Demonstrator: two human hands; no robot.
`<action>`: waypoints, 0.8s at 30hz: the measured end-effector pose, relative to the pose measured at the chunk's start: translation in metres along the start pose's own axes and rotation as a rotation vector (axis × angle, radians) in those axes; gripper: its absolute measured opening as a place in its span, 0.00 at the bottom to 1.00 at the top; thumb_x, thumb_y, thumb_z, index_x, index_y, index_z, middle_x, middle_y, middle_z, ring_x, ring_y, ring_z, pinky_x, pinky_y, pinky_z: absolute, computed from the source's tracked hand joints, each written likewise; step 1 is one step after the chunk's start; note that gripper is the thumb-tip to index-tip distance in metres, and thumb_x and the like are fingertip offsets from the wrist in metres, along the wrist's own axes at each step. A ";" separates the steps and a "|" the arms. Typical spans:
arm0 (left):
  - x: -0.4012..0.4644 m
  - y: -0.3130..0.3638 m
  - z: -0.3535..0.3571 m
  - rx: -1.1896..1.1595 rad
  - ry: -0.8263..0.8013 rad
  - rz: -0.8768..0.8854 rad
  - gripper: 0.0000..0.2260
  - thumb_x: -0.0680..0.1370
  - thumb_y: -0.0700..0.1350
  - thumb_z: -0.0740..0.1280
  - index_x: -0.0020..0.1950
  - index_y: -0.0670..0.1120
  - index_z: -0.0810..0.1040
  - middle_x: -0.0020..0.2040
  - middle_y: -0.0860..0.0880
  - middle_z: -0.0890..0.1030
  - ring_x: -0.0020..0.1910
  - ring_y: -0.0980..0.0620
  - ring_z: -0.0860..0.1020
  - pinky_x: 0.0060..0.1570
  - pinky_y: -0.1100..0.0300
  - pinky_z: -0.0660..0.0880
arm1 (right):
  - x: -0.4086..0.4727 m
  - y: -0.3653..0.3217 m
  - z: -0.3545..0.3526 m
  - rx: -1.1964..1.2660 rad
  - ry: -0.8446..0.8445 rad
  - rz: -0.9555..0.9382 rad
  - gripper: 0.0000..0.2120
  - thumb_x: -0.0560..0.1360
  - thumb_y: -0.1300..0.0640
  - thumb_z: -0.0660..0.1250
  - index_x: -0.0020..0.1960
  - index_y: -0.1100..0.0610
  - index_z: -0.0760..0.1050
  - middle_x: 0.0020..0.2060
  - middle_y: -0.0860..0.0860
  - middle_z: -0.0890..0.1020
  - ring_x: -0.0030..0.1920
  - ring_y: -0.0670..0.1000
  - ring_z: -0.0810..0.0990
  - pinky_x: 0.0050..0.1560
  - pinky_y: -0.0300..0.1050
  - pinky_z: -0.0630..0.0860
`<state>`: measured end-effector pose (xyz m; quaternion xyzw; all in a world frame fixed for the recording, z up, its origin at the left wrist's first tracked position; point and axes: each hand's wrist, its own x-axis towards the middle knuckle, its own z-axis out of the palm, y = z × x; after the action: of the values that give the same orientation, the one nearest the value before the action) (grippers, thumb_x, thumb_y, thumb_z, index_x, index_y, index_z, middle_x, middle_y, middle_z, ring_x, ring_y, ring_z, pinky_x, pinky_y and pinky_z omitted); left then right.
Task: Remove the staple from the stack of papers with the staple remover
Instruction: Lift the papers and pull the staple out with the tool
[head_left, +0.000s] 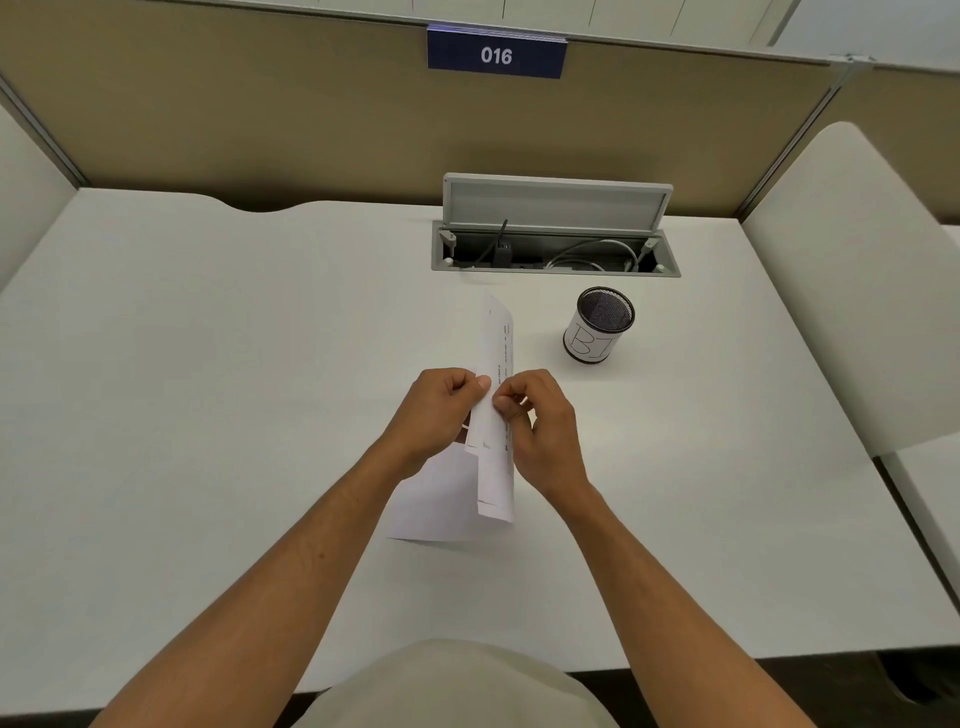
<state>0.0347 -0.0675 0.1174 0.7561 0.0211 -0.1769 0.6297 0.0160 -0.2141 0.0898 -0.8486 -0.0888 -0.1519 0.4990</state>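
White sheets making up the stack of papers (496, 415) are being held upright above the pale surface (208, 415), near a mesh pen cup (600, 325). Left hand (436, 415) is pinching one edge; right hand (540, 426) is pinching the other with curled fingers (506, 402).

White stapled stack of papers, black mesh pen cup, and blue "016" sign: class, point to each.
White stack of papers (496, 467), head view, lower folded sheets.
Black mesh pen cup (587, 340), head view, white labelled side.
Blue "016" sign (496, 55), head view, its digits.
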 end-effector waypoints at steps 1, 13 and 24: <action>0.000 0.000 0.000 -0.011 0.002 -0.003 0.18 0.83 0.47 0.62 0.48 0.32 0.77 0.45 0.38 0.83 0.41 0.45 0.84 0.38 0.58 0.80 | -0.001 -0.003 0.002 0.047 0.017 0.055 0.03 0.73 0.64 0.64 0.42 0.59 0.74 0.41 0.51 0.77 0.42 0.50 0.74 0.43 0.34 0.69; -0.007 0.005 -0.002 -0.169 -0.003 -0.059 0.16 0.82 0.49 0.62 0.51 0.38 0.83 0.45 0.42 0.86 0.42 0.46 0.85 0.38 0.60 0.80 | -0.004 -0.001 -0.008 -0.037 0.000 -0.004 0.02 0.74 0.63 0.68 0.43 0.62 0.79 0.40 0.52 0.81 0.40 0.44 0.75 0.44 0.30 0.71; -0.015 0.008 0.008 -0.206 0.041 -0.023 0.10 0.79 0.49 0.67 0.49 0.46 0.85 0.44 0.50 0.86 0.44 0.52 0.85 0.41 0.60 0.82 | -0.007 -0.004 -0.006 -0.059 0.105 0.039 0.01 0.75 0.63 0.68 0.45 0.60 0.78 0.40 0.50 0.81 0.39 0.45 0.76 0.41 0.31 0.72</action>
<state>0.0206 -0.0739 0.1284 0.6904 0.0607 -0.1654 0.7016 0.0073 -0.2175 0.0930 -0.8553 -0.0411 -0.1892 0.4805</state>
